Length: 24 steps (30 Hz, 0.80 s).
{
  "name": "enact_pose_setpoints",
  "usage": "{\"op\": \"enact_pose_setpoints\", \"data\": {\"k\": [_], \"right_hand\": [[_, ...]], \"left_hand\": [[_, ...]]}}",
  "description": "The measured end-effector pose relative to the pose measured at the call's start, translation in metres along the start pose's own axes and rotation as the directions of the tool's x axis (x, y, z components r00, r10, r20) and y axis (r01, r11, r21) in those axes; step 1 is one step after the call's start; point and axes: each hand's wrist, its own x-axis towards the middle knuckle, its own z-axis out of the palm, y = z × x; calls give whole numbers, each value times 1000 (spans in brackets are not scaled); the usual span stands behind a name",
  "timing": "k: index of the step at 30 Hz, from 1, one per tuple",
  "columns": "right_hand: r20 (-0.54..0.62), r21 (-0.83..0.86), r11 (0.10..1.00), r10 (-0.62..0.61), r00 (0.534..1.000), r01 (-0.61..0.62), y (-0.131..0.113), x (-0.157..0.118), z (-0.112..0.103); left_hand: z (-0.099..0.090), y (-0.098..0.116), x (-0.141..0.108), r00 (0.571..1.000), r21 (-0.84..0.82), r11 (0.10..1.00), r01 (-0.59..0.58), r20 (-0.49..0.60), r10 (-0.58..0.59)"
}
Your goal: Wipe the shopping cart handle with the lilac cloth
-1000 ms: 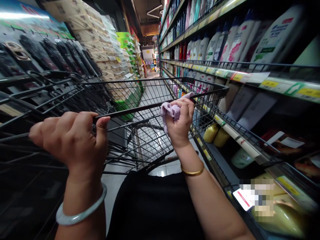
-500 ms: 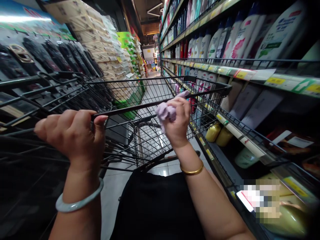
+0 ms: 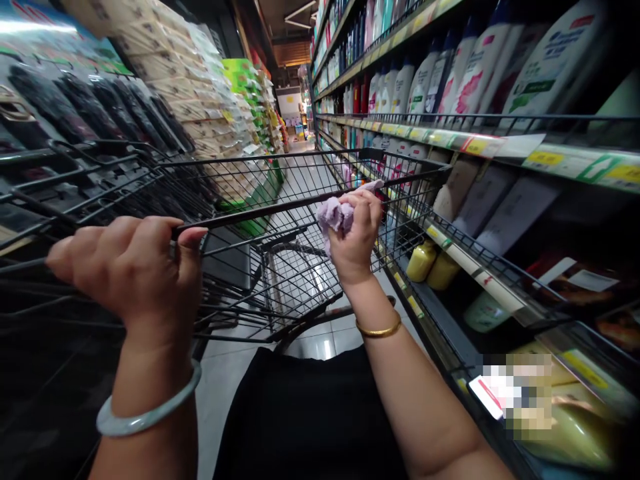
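Note:
A black wire shopping cart (image 3: 295, 267) stands in front of me, its basket showing the floor through the mesh. My left hand (image 3: 130, 267) is closed around the left part of the cart's handle bar (image 3: 255, 215), the thumb pressed against it. Toward the bar's right part, my right hand (image 3: 357, 233) is closed on a crumpled light purple cloth (image 3: 334, 217). The cloth lies against the bar, and a corner of it sticks out past the fingers. Whether the right fingers also wrap the bar is hidden.
Along the right runs a shelf (image 3: 500, 143) with rows of shampoo bottles (image 3: 480, 73). Packs in tall stacks (image 3: 175, 87) and hanging dark packaged goods (image 3: 90, 100) line the left. A tiled aisle (image 3: 300, 160) leads ahead between them. Gold bottles (image 3: 421, 260) sit on a low right shelf.
Both hands and the cart bar have shifted slightly in view, the left hand a little to the left. The surroundings have slid slightly left. Both grips are unchanged.

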Motion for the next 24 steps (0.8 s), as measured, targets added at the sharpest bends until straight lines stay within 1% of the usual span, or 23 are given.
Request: {"op": "enact_pose_setpoints", "data": {"k": [2, 4, 5, 7, 9, 10, 11, 12, 13, 14, 15, 16, 17, 18, 19, 20, 21, 23, 24], "right_hand": [[-16, -7, 999, 37, 999, -37, -2, 1, 2], [-2, 14, 998, 57, 998, -57, -14, -1, 4], [30, 26, 998, 55, 998, -56, -23, -3, 4], [148, 47, 999, 17, 989, -24, -41, -8, 4], [287, 64, 997, -50, 957, 33, -52, -14, 5], [336, 68, 996, -80, 939, 60, -51, -15, 6], [359, 66, 995, -93, 929, 74, -46, -17, 5], [350, 51, 997, -76, 934, 62, -36, -17, 4], [305, 24, 1000, -23, 952, 16, -23, -17, 3], [238, -11, 998, 61, 969, -60, -8, -16, 1], [149, -46, 982, 186, 971, -181, 7, -15, -2], [70, -77, 946, 321, 945, -315, 19, -15, -4], [23, -96, 896, 436, 899, -433, 28, -15, -6], [8, -101, 851, 519, 855, -516, 32, -15, -7], [27, -96, 825, 561, 827, -556, 30, -16, -7], [64, -83, 828, 560, 826, -555, 24, -17, -5], [103, -56, 855, 519, 849, -516, 15, -19, -2], [154, 19, 927, 368, 917, -375, -6, -21, 6], [164, 52, 950, 296, 941, -308, -13, -21, 10]], "left_hand": [[4, 5, 2, 1000, -25, 1000, 4, 8, -4], [7, 10, 3, 999, -44, 999, -24, 23, 25], [8, 12, 3, 998, -49, 998, -42, 37, 44], [11, 16, 3, 998, -49, 998, -48, 34, 50], [15, 20, 4, 1000, -36, 999, -26, 5, 26], [18, 21, 5, 1000, -26, 999, -20, -6, 20], [20, 23, 5, 1000, -15, 1000, -24, -9, 23], [23, 24, 6, 999, 0, 999, -33, -9, 33], [25, 26, 6, 999, 16, 999, -42, -5, 42], [27, 27, 6, 999, 31, 998, -45, -9, 46], [28, 29, 6, 999, 42, 998, -48, -1, 48], [29, 31, 6, 999, 48, 998, -43, -11, 44], [30, 33, 6, 999, 45, 998, -36, -24, 37], [30, 35, 5, 999, 33, 999, -36, -27, 37], [30, 38, 5, 999, 14, 999, -41, -19, 41], [29, 40, 5, 999, -6, 999, -44, -10, 44], [29, 42, 5, 999, -21, 999, -44, 4, 45], [28, 46, 5, 998, -25, 999, -41, 37, 42], [27, 47, 5, 998, -17, 999, -38, 42, 39]]}}
